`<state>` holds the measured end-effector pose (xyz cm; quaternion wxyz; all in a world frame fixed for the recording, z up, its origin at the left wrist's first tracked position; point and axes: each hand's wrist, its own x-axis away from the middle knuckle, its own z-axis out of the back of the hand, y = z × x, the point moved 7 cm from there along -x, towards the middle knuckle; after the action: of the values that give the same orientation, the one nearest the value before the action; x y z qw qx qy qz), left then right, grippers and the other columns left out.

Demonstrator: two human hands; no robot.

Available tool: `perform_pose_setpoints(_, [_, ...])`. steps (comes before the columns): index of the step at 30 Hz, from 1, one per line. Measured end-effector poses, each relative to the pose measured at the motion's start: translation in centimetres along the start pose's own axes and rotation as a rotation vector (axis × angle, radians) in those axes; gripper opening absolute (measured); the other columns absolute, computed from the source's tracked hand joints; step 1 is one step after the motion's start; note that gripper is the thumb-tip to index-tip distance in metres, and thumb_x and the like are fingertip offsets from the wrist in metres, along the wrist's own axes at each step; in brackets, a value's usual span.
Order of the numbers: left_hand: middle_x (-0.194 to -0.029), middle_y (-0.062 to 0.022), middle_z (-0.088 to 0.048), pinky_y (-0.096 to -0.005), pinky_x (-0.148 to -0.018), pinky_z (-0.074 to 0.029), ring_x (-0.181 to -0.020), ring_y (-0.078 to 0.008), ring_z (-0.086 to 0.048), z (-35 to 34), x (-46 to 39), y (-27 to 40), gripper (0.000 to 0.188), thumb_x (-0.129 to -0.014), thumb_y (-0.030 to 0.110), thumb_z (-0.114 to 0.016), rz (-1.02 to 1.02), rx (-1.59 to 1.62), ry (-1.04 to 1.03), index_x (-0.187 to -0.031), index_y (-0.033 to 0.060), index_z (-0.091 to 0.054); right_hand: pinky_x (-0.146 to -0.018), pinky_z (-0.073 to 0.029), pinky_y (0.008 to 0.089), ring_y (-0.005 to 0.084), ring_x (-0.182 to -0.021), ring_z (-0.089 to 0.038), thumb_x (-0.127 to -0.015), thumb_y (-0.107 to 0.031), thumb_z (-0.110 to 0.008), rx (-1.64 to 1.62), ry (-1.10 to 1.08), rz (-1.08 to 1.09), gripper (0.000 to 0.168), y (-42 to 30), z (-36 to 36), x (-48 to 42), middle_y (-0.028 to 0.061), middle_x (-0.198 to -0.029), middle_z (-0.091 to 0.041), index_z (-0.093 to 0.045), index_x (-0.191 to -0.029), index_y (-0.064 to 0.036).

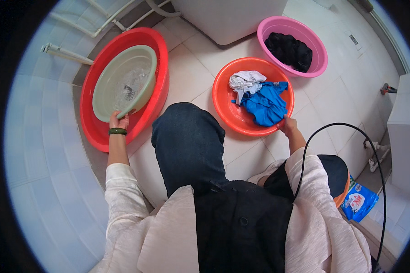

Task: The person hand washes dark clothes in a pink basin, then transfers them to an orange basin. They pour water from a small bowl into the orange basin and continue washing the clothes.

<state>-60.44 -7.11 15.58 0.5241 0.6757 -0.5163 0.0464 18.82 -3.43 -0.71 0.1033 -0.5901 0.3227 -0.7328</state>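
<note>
My left hand [119,120] grips the near rim of a pale green plastic basin [102,99], which holds clear, rippled water. That basin sits tilted inside a larger red plastic tub [89,123] on my left. On the other side, my right hand [288,125] holds the near right rim of an orange plastic basin [230,117]. A bunched white cloth [246,81] and a crumpled blue garment [268,105] lie in it. The fingers of both hands are partly hidden at the rims.
A pink basin [320,56] with black clothing [288,51] stands behind the orange one. Beyond is a white appliance [229,20]. White pipes [106,25] run along the tiled wall at left. A blue detergent bag [358,202] and a black cable [379,160] are at right.
</note>
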Motion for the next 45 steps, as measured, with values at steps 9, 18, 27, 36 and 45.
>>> perform_pose_setpoints(9, [-0.077, -0.0106, -0.056, -0.0341, -0.057, -0.054, -0.069, -0.0245, -0.058, -4.4, 4.8, 0.3, 0.01, -0.077, 0.003, -0.06, -0.001, -0.222, -0.098, -0.081, 0.0038, -0.051, -0.05, -0.058, 0.0419, 0.0346, -0.074, -0.067, -0.086, -0.018, -0.056, 0.133, 0.045, 0.073, 0.041, 0.1, -0.3, 0.0, 0.0199, -0.099, -0.06, -0.049, -0.114, 0.011])
perform_pose_setpoints(18, [-0.077, -0.0081, -0.059, -0.0295, -0.061, -0.052, -0.072, -0.0192, -0.06, -16.4, 9.9, -3.1, 0.004, -0.082, 0.0, -0.055, 0.046, -0.144, -0.415, -0.081, 0.0041, -0.055, -0.083, -0.051, 0.0384, 0.028, -0.102, -0.06, -0.092, -0.023, -0.053, 0.236, -0.031, 0.343, 0.039, -6.7, -3.8, 0.6, 0.0174, -0.118, -0.057, -0.052, -0.122, 0.002])
perform_pose_setpoints(27, [-0.103, -0.0112, -0.062, -0.0296, -0.067, -0.056, -0.083, -0.0206, -0.063, -21.0, 9.9, -11.0, 0.028, -0.082, 0.003, -0.056, 0.224, -0.479, -0.453, -0.109, -0.0017, -0.051, -0.101, -0.042, 0.0394, 0.027, -0.123, -0.048, -0.1, -0.041, -0.038, -0.45, -0.656, 0.12, 0.054, -9.8, -12.0, 7.7, 0.0154, -0.138, -0.046, -0.04, -0.137, -0.001])
perform_pose_setpoints(36, [-0.096, -0.0098, -0.066, -0.0341, -0.07, -0.059, -0.081, -0.0218, -0.067, -25.6, 9.4, -15.9, 0.029, -0.083, 0.008, -0.055, 0.344, -0.918, -0.602, -0.11, -0.001, -0.054, -0.105, -0.04, 0.0424, 0.0287, -0.123, -0.049, -0.103, -0.038, -0.026, -0.777, -0.745, 0.007, 0.052, -7.7, -16.9, 4.4, 0.0153, -0.137, -0.048, -0.04, -0.137, -0.001])
perform_pose_setpoints(45, [-0.087, -0.0109, -0.065, -0.0352, -0.056, -0.056, -0.066, -0.0221, -0.065, -32.2, 12.5, -17.8, 0.034, -0.081, 0.011, -0.054, 0.156, -1.301, -0.579, -0.112, -0.0019, -0.053, -0.105, -0.039, 0.0468, 0.033, -0.122, -0.05, -0.104, -0.038, -0.021, -0.918, -0.651, -0.027, 0.052, -4.8, -16.9, 2.0, 0.016, -0.136, -0.049, -0.042, -0.135, 0.0])
